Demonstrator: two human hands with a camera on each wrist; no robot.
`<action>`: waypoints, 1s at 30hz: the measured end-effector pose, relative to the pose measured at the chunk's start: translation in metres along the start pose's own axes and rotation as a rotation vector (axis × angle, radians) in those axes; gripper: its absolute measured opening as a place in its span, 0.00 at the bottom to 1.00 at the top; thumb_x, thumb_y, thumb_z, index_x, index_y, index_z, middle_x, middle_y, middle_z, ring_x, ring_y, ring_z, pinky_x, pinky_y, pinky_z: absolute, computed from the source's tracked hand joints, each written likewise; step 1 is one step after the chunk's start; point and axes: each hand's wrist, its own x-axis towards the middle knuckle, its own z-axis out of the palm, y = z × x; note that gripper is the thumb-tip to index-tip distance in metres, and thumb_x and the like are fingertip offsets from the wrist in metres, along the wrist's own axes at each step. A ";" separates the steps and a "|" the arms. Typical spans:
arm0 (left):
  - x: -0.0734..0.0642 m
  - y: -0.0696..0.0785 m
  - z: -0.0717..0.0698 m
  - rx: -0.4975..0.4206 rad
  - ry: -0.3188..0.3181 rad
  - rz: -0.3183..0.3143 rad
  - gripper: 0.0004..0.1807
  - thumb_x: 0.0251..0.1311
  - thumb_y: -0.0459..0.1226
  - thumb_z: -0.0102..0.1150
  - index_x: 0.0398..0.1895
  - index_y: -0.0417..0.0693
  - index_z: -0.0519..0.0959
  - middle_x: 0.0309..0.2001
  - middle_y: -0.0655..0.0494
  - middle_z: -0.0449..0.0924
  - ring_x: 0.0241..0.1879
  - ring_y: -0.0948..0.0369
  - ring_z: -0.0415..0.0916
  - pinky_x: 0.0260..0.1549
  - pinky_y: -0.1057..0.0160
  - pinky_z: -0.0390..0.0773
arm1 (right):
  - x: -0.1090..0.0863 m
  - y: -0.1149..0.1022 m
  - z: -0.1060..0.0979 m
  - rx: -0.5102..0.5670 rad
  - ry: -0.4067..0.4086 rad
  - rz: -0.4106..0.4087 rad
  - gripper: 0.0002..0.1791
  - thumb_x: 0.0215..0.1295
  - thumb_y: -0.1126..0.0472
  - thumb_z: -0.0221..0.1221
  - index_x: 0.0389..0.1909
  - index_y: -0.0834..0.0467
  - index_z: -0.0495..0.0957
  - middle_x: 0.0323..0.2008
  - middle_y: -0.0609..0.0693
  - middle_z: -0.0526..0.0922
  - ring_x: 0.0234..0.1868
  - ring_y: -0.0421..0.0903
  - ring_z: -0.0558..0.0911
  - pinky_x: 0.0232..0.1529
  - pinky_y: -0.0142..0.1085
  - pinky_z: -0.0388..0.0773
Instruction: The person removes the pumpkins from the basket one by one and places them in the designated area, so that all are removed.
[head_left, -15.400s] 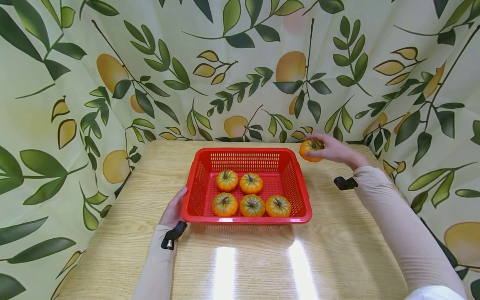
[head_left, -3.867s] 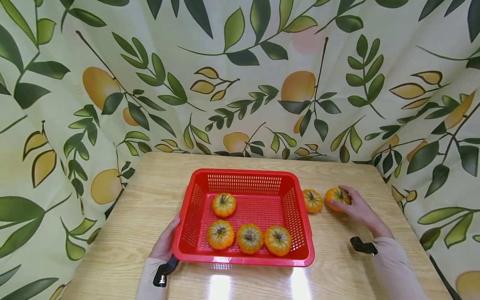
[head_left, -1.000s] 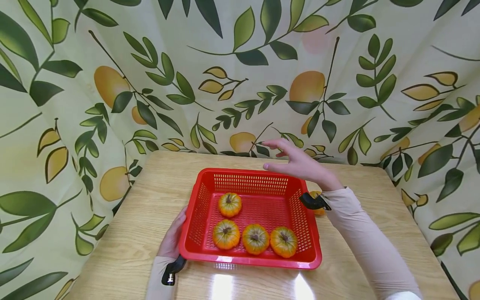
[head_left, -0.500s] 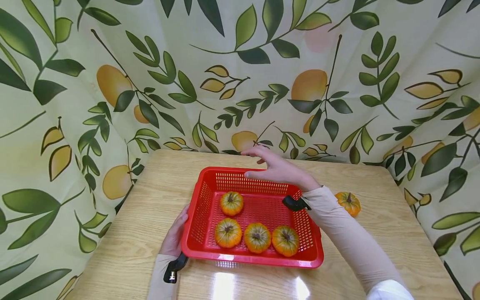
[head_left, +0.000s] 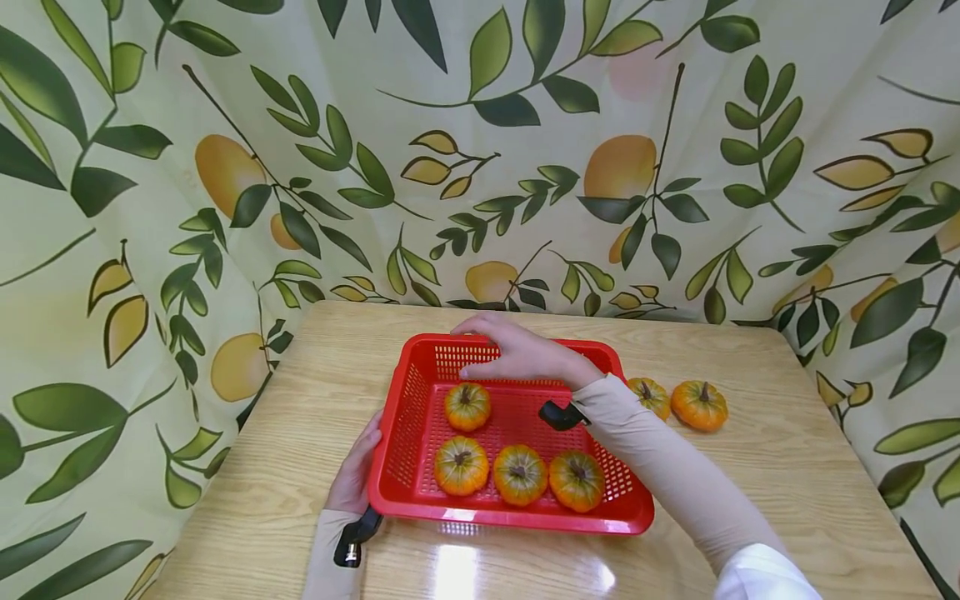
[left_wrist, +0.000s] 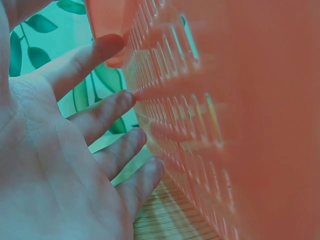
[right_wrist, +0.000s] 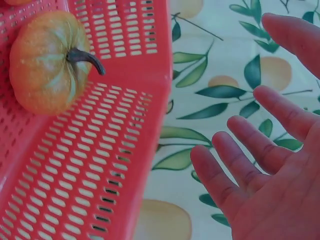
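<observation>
Left hand (head_left: pixel 356 468), fingers spread, touches the slotted red plastic basket (head_left: pixel 510 518). Right hand (head_left: pixel 516 347), also spread, hovers above it, near a ribbed, squat pumpkin (head_left: pixel 467 407).

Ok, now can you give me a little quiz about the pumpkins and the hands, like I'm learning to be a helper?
1. How many pumpkins are inside the basket?

2. True or false: the right hand is not holding anything.

3. What is the left hand touching?
a) a pumpkin
b) the side of the basket
c) the right hand

Key:
1. Four. Two more sit outside it on the table.
2. True. Its fingers are spread, with nothing in them.
3. b. The left wrist view shows the fingertips against the basket.
</observation>
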 end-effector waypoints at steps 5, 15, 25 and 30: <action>0.001 0.000 0.001 -0.018 0.034 -0.014 0.24 0.75 0.46 0.42 0.73 0.69 0.63 0.63 0.64 0.77 0.60 0.63 0.76 0.60 0.60 0.77 | 0.006 0.003 0.010 -0.040 -0.055 -0.004 0.33 0.64 0.47 0.67 0.69 0.49 0.71 0.70 0.49 0.68 0.72 0.48 0.65 0.72 0.50 0.67; 0.000 0.003 0.003 -0.012 0.041 -0.008 0.24 0.76 0.45 0.41 0.72 0.68 0.64 0.63 0.63 0.77 0.59 0.62 0.76 0.60 0.60 0.78 | 0.015 0.012 0.032 -0.058 -0.173 0.044 0.33 0.66 0.47 0.65 0.71 0.48 0.70 0.72 0.52 0.67 0.72 0.52 0.64 0.70 0.53 0.68; -0.001 0.000 0.001 -0.023 -0.012 -0.011 0.22 0.76 0.45 0.39 0.71 0.70 0.65 0.61 0.64 0.78 0.59 0.62 0.77 0.60 0.60 0.78 | 0.016 0.026 0.047 -0.082 -0.237 0.109 0.33 0.66 0.47 0.65 0.70 0.48 0.71 0.74 0.54 0.63 0.72 0.54 0.61 0.68 0.54 0.71; -0.001 -0.001 0.001 -0.020 0.019 -0.013 0.24 0.75 0.46 0.42 0.73 0.69 0.63 0.62 0.64 0.77 0.60 0.62 0.76 0.61 0.60 0.78 | 0.015 0.028 0.050 -0.105 -0.249 0.112 0.33 0.66 0.47 0.66 0.70 0.48 0.71 0.73 0.54 0.63 0.72 0.54 0.62 0.68 0.54 0.71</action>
